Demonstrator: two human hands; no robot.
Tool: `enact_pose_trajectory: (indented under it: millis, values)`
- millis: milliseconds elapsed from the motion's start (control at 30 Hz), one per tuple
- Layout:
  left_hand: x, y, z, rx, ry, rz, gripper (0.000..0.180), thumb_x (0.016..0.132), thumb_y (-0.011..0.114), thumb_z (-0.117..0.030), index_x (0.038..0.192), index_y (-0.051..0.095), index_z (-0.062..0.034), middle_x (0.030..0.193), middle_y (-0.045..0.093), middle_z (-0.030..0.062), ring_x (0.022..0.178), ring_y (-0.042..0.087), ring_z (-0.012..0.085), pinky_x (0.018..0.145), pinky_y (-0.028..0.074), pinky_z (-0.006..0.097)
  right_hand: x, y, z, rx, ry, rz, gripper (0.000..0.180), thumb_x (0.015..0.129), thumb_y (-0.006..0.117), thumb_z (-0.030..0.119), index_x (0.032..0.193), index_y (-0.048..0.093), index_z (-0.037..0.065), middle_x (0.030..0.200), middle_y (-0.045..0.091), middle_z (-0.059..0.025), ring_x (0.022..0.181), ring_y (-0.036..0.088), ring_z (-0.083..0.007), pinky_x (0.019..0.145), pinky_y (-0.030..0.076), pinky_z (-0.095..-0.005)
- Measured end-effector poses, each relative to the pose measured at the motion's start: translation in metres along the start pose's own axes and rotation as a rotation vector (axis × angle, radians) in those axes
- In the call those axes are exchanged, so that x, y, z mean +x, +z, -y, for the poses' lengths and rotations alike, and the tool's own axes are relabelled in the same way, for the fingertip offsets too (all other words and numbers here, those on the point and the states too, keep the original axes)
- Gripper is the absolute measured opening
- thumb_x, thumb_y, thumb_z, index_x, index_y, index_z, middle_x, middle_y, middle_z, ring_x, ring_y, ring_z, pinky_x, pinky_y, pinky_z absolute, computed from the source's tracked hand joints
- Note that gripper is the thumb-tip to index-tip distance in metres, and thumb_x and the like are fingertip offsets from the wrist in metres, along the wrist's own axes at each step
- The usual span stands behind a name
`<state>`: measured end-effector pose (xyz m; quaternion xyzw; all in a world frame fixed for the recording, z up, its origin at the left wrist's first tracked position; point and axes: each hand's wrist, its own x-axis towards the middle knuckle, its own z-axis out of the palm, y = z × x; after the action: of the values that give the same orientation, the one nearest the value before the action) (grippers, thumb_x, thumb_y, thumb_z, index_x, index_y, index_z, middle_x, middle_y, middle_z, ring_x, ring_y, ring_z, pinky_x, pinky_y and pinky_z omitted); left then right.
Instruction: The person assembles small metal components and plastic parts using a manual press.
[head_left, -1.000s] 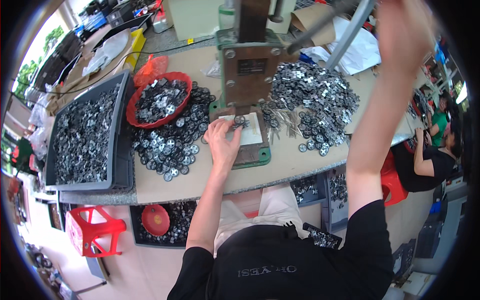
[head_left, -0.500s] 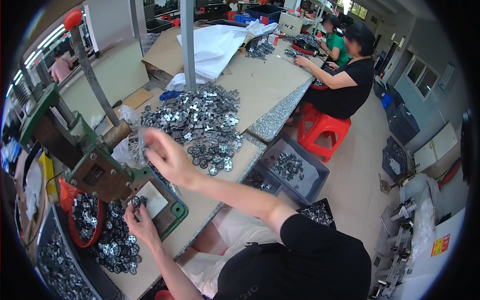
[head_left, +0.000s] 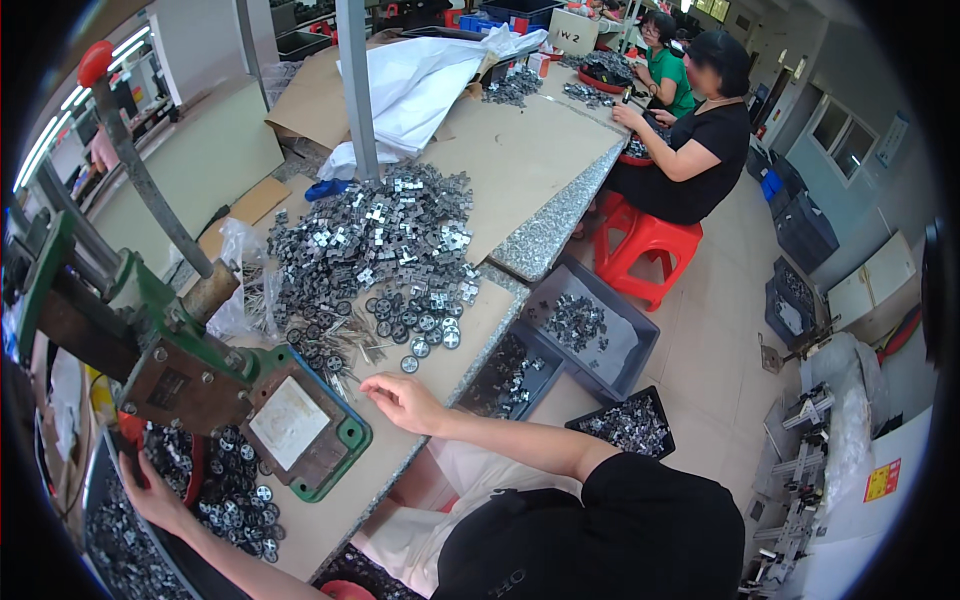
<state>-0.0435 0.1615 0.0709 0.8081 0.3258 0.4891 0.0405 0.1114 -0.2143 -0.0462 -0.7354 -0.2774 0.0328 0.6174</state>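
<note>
My right hand (head_left: 405,402) hovers over the near table edge, thumb and fingers pinched together. A thin metal pin seems to stick out from its fingertips toward a small pile of similar pins (head_left: 345,338). My left hand (head_left: 158,497), fingers apart, reaches beside a red-rimmed basket (head_left: 196,470) of small dark parts; its fingertips are partly lost against the dark background. Between my hands stands a green and brown lever press (head_left: 165,385). Its pale square plate (head_left: 288,422) is bare. Black wheels with silver crosses (head_left: 240,500) lie near the left hand.
A big heap of metal parts (head_left: 375,235) lies beyond the press, with more wheels (head_left: 420,335) at its near edge. The press lever (head_left: 145,160) rises at left. Grey bins (head_left: 630,360) stand right of the table. A person in black (head_left: 690,150) sits farther along, working.
My left hand has left the press plate and moved left to the basket; the wheel it held is no longer on the plate. My right hand has come down and nearer from the press side.
</note>
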Motion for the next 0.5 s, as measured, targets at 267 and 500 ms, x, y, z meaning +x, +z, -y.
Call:
enact_pose_trajectory:
  millis: [267,500]
  values:
    - [-0.130,0.006,-0.018,0.060,0.021,0.448,0.023,0.082,0.057,-0.010,0.100,0.061,0.0043,0.092,0.060,0.0199,0.085,0.057,0.0334,0.076,0.044,0.039,-0.002,-0.002,0.002,-0.046,-0.097,-0.005,0.013,0.082,0.054,0.002,0.094,0.060,0.004,0.086,0.062,-0.0077,0.069,0.058,-0.0162,0.059,0.045,-0.0269]
    - [-0.138,0.012,-0.017,0.137,0.041,0.366,0.023,0.081,0.056,-0.006,0.102,0.061,0.0015,0.094,0.060,0.0185,0.085,0.056,0.0339,0.076,0.044,0.040,0.000,-0.002,0.002,-0.039,-0.103,0.017,0.014,0.081,0.054,0.001,0.094,0.059,0.004,0.085,0.062,-0.0078,0.071,0.059,-0.0179,0.061,0.046,-0.0277]
